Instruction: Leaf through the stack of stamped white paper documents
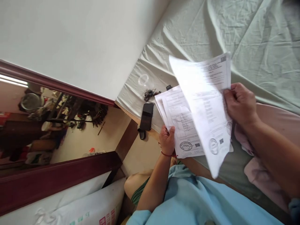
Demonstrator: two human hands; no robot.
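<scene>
I note right hand [242, 104] pinching raised sheet [202, 103], long axis steep, right of centre; left hand [167, 140] pinching stack [181, 125]

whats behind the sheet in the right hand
Behind the lifted sheet are printed papers held in the left hand, with a round stamp near their lower edge, and pale cloth beyond. The sheet covers much of the papers' right side; any print there is hidden.

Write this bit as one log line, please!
left hand: holds papers; right hand: holds raised page; clear container: on pale cloth
</scene>
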